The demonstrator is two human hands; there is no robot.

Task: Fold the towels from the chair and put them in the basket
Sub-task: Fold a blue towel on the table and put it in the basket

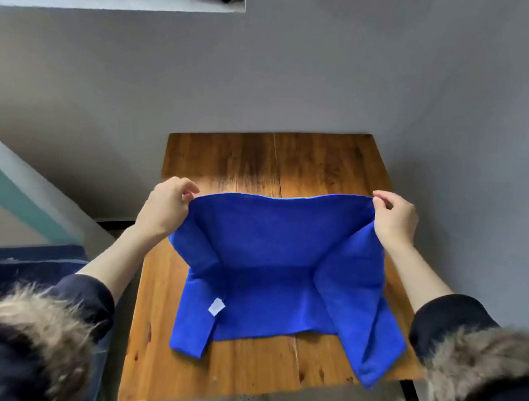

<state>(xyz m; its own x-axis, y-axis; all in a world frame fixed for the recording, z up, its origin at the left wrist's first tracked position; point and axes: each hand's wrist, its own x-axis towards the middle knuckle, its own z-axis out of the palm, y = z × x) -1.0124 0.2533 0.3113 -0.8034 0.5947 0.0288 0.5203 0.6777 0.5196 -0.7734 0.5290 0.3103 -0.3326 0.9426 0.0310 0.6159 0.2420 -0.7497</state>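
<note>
One towel: a blue microfibre towel is in hand; its far edge is lifted and stretched between the two hands, and its near part lies on the wooden worktop below and toward the person.
Label: a small white tag shows on the near left flap, closer to the left hand's side.
Left hand: the left hand pinches the far left corner between thumb and curled fingers.
Right hand: the right hand pinches the far right corner the same way.
Key relation: the held edge runs side to side from one hand to the other, with both hands about equally far out; the rest of the cloth falls away from them toward the body, its side flaps bent inward.
Likely step: a fold that brings the held edge down onto the near edge, judged from the grip.
Beyond: a dark blue surface sits outside the left forearm; no basket is in view.
</note>
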